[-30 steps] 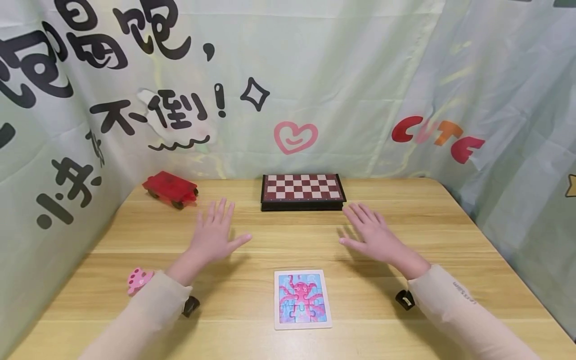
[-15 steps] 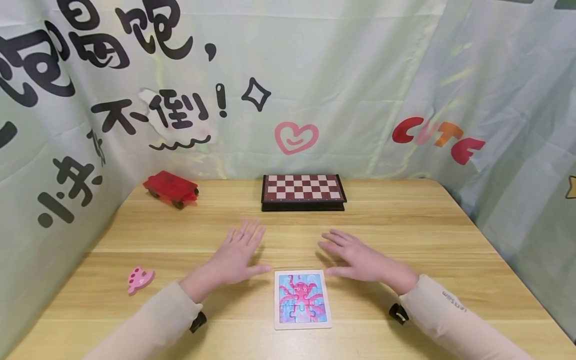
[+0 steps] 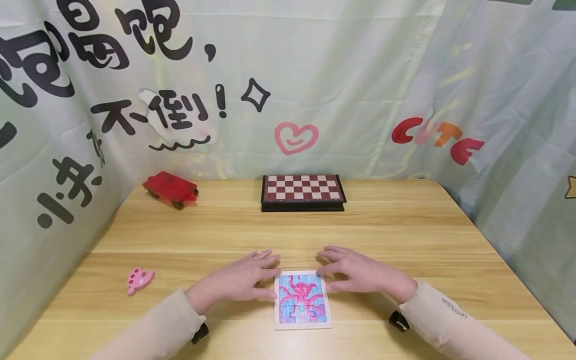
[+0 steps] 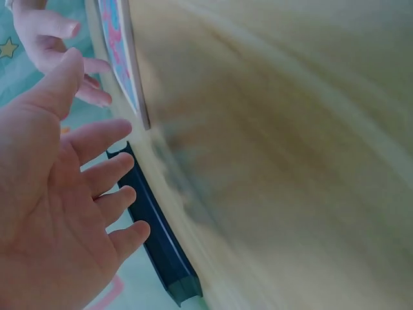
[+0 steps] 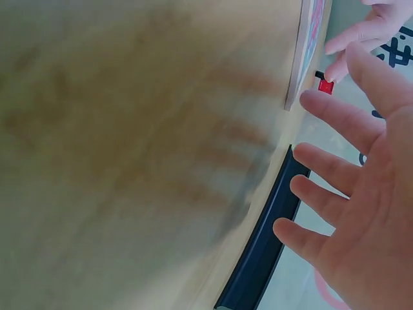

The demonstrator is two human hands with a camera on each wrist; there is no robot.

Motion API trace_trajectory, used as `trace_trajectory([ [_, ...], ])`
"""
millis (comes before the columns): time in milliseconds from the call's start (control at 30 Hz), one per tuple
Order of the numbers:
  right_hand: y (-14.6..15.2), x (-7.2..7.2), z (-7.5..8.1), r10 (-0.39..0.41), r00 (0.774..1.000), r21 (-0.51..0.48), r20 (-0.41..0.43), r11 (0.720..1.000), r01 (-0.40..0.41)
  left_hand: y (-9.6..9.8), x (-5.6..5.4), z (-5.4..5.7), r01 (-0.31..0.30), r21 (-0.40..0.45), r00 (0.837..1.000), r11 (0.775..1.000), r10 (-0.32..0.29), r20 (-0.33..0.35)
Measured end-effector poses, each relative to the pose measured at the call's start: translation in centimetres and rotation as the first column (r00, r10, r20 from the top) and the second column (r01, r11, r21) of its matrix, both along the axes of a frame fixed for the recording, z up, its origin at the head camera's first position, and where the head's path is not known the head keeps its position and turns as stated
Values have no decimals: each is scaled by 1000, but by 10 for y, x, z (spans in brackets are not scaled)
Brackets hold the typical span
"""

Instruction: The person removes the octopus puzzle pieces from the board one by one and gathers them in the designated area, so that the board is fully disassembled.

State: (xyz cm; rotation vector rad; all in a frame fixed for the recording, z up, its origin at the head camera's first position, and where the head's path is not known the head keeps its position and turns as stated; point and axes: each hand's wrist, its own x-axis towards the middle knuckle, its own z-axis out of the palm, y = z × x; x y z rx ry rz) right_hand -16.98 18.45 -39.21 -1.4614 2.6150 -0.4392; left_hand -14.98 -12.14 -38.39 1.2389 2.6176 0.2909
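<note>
Pink and blue, the puzzle point(image 3: 302, 298) is lying flat on the near part of the worktop point(image 3: 360, 330), its octopus point(image 3: 300, 290) facing up, its pieces point(image 3: 302, 314) fitting together inside a pale rim point(image 3: 277, 315). It's looking light and stiff to me, probably card or thin board, and it may be sliding easily under a nudge. The pieces are likely the delicate part: with any steep tilt they could be slipping out, so keeping it level is making sense. And where to take hold? The two side edges are offering the best spots, with thumbs and fingers bearing inward on the rim rather than on the picture; squeezing hard could be bowing it.

And now either side! The left grip point(image 3: 245, 277) is hovering at the left edge, fingers spread, thumb pointing at the rim. The right grip point(image 3: 360, 270) is mirroring it, fingers spread and gently bent, thumb and index finger overlapping the rim in the head view. Are they touching? I can't tell; the wrist views aren't showing clear contact.

Farther out, a pink toy point(image 3: 140, 280) is lying off to the left. At the back a chessboard point(image 3: 301, 187) is resting, a red car point(image 3: 171, 189) is standing to its left, and a printed cloth point(image 3: 342, 75) is hanging behind.
</note>
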Motion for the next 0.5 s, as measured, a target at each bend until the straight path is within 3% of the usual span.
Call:
trace_trajectory([
  [500, -4, 2, 1, -49, 999, 93, -12, 994, 49, 3, 3, -5, -34, -47, 999, 998, 34, 2],
])
